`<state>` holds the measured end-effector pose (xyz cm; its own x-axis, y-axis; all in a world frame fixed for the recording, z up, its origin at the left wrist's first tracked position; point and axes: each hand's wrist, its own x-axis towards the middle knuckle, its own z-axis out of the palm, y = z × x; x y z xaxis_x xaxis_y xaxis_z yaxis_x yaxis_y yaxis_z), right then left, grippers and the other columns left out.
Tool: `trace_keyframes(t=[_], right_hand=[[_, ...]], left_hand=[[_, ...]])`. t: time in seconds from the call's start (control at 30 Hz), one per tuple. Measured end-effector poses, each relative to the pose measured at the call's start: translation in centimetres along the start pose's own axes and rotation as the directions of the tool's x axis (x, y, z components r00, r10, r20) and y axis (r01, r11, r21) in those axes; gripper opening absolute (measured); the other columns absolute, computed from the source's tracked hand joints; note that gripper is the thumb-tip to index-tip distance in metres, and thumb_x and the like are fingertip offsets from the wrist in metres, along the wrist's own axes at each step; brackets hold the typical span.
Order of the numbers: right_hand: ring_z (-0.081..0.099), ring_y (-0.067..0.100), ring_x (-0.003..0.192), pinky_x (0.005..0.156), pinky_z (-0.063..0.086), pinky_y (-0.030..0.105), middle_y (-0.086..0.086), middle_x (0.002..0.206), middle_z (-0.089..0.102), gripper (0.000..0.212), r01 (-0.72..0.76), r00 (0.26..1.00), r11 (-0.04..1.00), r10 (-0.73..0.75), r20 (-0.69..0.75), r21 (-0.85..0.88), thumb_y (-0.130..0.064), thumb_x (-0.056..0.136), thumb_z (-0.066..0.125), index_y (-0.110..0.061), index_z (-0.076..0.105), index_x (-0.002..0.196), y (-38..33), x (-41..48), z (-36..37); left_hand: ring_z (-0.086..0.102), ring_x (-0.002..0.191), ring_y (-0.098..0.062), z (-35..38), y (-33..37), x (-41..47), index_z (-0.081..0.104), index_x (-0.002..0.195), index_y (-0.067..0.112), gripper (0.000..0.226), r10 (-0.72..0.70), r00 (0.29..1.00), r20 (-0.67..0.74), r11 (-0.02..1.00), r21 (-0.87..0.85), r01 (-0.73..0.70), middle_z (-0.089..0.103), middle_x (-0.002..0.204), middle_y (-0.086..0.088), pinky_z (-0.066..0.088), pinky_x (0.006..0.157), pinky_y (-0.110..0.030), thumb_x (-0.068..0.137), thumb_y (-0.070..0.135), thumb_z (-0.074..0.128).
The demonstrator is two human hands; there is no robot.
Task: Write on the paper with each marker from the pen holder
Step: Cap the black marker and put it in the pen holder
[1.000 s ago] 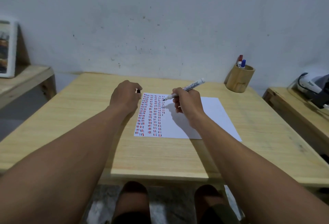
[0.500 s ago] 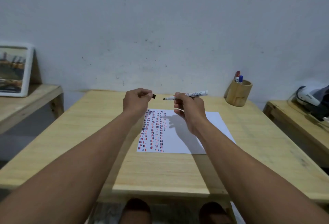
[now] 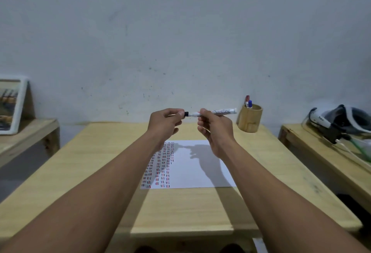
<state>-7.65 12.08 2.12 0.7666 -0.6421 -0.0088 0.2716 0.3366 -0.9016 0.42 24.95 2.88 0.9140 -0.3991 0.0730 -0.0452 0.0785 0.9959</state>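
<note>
Above the paper (image 3: pixel 196 164) on the desk (image 3: pixel 100 162), my right hand (image 3: pixel 215 130) grips the marker (image 3: pixel 218 112) level while my left hand (image 3: pixel 164 124) pinches its black cap (image 3: pixel 186 114) at the tip, where misalignment could smear ink on my fingers (image 3: pixel 202 113).

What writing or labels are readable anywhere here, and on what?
"...dmarker": black print on the white marker held in the right hand; its start is hidden by the fingers.
Paper: only short red, blue and black dashes, no words.
Device on the right bench: a dark mark, too blurred to read.
Framed picture: no legible text.
</note>
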Motion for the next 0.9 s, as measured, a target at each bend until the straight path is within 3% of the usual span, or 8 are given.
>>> trace_keyframes(t=[0.23,0.43,0.5,0.57,0.63,0.7,0.77,0.9], right_hand=[[0.062,0.008,0.057,0.053,0.055,0.019,0.004,0.071,0.066,0.011,0.016,1.000,0.999,-0.016,0.001,0.033,-0.014,0.092,0.073,-0.005,0.071,0.087,-1.3,-0.4,-1.1],[0.063,0.012,0.070,0.054,0.057,0.019,0.003,0.077,0.065,0.014,-0.044,0.995,0.996,0.051,-0.084,0.080,-0.018,0.094,0.073,-0.007,0.069,0.087,-2.5,-0.4,-1.5],[0.066,0.015,0.068,0.055,0.060,0.020,0.008,0.080,0.068,0.015,-0.064,0.984,0.982,0.093,-0.154,0.180,-0.012,0.094,0.073,0.003,0.069,0.095,-2.7,-0.3,-1.1],[0.067,0.014,0.059,0.059,0.062,0.022,0.008,0.074,0.069,0.041,-0.011,0.973,0.986,0.049,-0.224,0.168,-0.009,0.092,0.073,0.010,0.059,0.126,-2.7,0.0,-0.9],[0.065,0.014,0.056,0.066,0.064,0.026,0.006,0.071,0.067,0.066,0.083,0.965,0.993,-0.060,-0.254,0.081,-0.009,0.093,0.070,-0.006,0.036,0.151,-2.7,0.4,-1.4],[0.064,0.017,0.064,0.070,0.063,0.030,0.009,0.080,0.067,0.040,0.115,0.969,0.987,-0.136,-0.205,-0.112,-0.012,0.099,0.060,-0.008,0.050,0.137,-3.4,0.1,-1.8],[0.066,0.019,0.070,0.068,0.063,0.033,0.012,0.084,0.069,0.021,0.113,0.971,0.953,-0.166,-0.171,-0.281,-0.011,0.098,0.052,-0.010,0.063,0.115,-4.1,0.1,-2.5],[0.069,0.020,0.069,0.058,0.060,0.032,0.008,0.079,0.071,0.026,0.144,0.976,0.808,-0.211,-0.054,-0.571,-0.009,0.090,0.052,-0.012,0.063,0.114,-5.7,0.7,-4.4]], left_hand=[[0.067,0.087,-0.012,2.5,1.1,-0.5,0.075,0.090,0.019,0.006,0.022,0.999,0.046,1.000,0.021,-0.023,0.076,0.096,-0.001,0.056,0.087,-0.033,0.093,0.021,0.070],[0.065,0.080,-0.013,4.2,1.5,-0.9,0.077,0.089,0.020,0.008,0.169,0.984,0.050,0.978,0.115,-0.174,0.075,0.087,0.000,0.058,0.082,-0.035,0.093,0.023,0.070],[0.067,0.079,-0.015,4.9,1.5,-1.0,0.078,0.085,0.026,0.010,0.244,0.969,0.033,0.949,0.196,-0.246,0.077,0.084,0.004,0.059,0.082,-0.039,0.091,0.027,0.071],[0.069,0.080,-0.016,5.7,1.7,-1.1,0.078,0.082,0.029,0.012,0.312,0.950,0.015,0.912,0.274,-0.304,0.076,0.079,0.012,0.058,0.079,-0.033,0.091,0.028,0.070],[0.068,0.076,-0.010,6.5,2.2,-1.4,0.079,0.086,0.025,0.013,0.367,0.930,0.013,0.869,0.353,-0.348,0.074,0.077,0.018,0.051,0.070,-0.013,0.092,0.026,0.068],[0.066,0.074,-0.002,7.1,2.7,-1.5,0.080,0.090,0.021,0.013,0.411,0.911,0.017,0.837,0.388,-0.385,0.071,0.075,0.023,0.041,0.062,0.000,0.093,0.024,0.068],[0.066,0.074,0.004,7.9,3.4,-1.3,0.080,0.091,0.020,0.011,0.449,0.893,0.005,0.821,0.391,-0.415,0.070,0.075,0.022,0.040,0.062,0.002,0.091,0.024,0.069],[0.067,0.078,0.004,10.2,5.0,-0.2,0.078,0.084,0.027,0.011,0.494,0.868,0.041,0.772,0.438,-0.460,0.075,0.079,0.016,0.044,0.066,-0.009,0.089,0.031,0.069]])
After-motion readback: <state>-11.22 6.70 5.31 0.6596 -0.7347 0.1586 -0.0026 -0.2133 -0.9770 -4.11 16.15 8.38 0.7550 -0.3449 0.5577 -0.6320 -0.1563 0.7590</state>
